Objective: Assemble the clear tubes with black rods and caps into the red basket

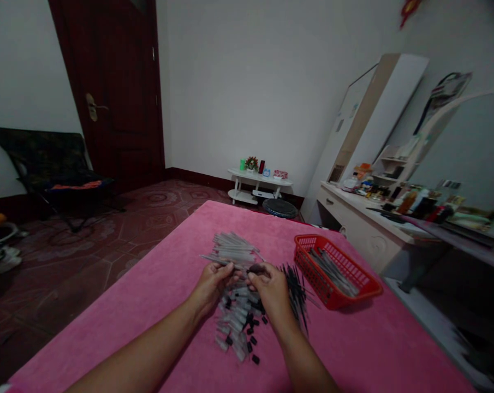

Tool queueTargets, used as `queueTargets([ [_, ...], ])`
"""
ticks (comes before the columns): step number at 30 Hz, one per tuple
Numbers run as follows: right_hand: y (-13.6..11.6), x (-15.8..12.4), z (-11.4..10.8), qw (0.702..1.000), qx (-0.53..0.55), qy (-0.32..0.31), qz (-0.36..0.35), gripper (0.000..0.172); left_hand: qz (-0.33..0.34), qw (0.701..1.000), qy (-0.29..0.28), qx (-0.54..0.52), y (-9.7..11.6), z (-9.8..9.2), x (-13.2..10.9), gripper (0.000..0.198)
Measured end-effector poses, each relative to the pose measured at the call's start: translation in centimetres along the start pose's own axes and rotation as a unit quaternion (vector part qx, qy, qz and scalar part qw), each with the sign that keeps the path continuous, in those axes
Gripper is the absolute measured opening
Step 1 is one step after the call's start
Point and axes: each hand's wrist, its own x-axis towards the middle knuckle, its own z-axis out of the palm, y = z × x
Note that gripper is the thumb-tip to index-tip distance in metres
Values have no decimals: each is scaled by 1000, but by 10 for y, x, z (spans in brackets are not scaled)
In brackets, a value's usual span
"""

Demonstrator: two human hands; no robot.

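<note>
Over the pink-covered table, my left hand (216, 280) is closed on a slim clear tube (214, 258), which looks like a pen barrel and points out to the left. My right hand (271, 284) is pinched close to the tube's right end, with something small and dark between its fingertips. Beyond my hands lies a pile of similar clear tubes (234, 243). Below them are clear caps (235, 322) mixed with small black plugs (255, 359). Thin black sticks like pen refills (298, 295) lie right of my right hand, partly hidden by it.
A red plastic basket (373, 293) holding several slim tubes stands on the right of the pink tabletop (148, 305). A cluttered dresser (361, 215) is beyond it. A low white shelf (247, 175) stands by the wall, and a folding chair (54, 164) is at left.
</note>
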Motion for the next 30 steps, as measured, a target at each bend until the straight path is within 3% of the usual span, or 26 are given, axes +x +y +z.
queueTargets([
  [6, 0, -3, 3, 1000, -1, -13, 6, 23, -7, 1000, 1, 11, 0, 2, -2, 31],
  [14, 1, -2, 3, 1000, -24, -7, -13, 14, -13, 1000, -3, 16, -2, 2, -3, 31],
  [30, 7, -2, 1, 996, -71, -15, -52, 13, 10, 999, -38, 34, -7, -3, -3, 34],
])
